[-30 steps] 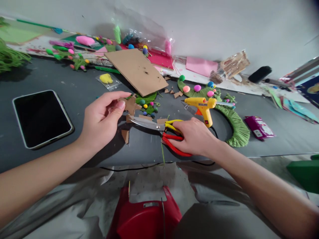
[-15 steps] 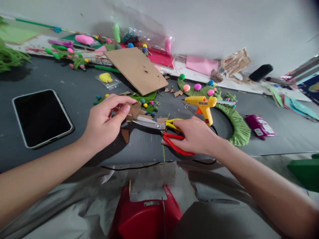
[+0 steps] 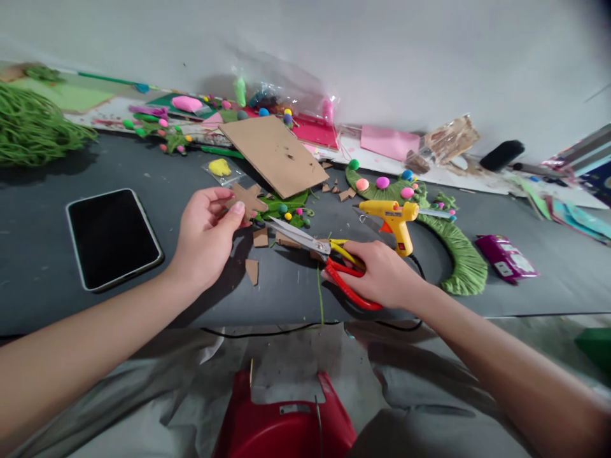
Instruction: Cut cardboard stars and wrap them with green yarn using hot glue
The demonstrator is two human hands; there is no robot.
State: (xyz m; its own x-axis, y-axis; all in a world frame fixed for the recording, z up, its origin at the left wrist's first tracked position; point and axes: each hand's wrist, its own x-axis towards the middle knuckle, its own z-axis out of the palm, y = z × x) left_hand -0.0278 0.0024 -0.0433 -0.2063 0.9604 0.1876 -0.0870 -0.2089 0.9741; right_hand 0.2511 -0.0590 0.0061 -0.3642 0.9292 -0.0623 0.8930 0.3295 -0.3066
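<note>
Toward the left end of the worktop [image 3: 286,292], back from its front edge, lies a flat, black-screened device in a pale case [image 3: 114,236]. Just right of it I see the left hand [image 3: 205,232], pinched narrow: thumb on the face and fingertips behind a small, brown, star-like cardboard piece [image 3: 247,200], held above the worktop's middle. For neat trimming I'd turn this piece rather than the wrist and keep the thumb well back from the cutting line. Below it, loose brown cardboard scraps [image 3: 252,271] lie toward the front edge. Next come the scissors [image 3: 300,236] with silver blades, one yellow handle and one red, their tip just beside the cardboard; whether they touch, I can't tell. Stiff card would likely cut cleaner deep between the blades, in short snips. The right hand [image 3: 382,270] is wrapped round both handles, near the front edge. Just behind it sits a yellow glue gun [image 3: 395,216], its nozzle pointing left; if hot, best kept clear of the knuckles.
</note>
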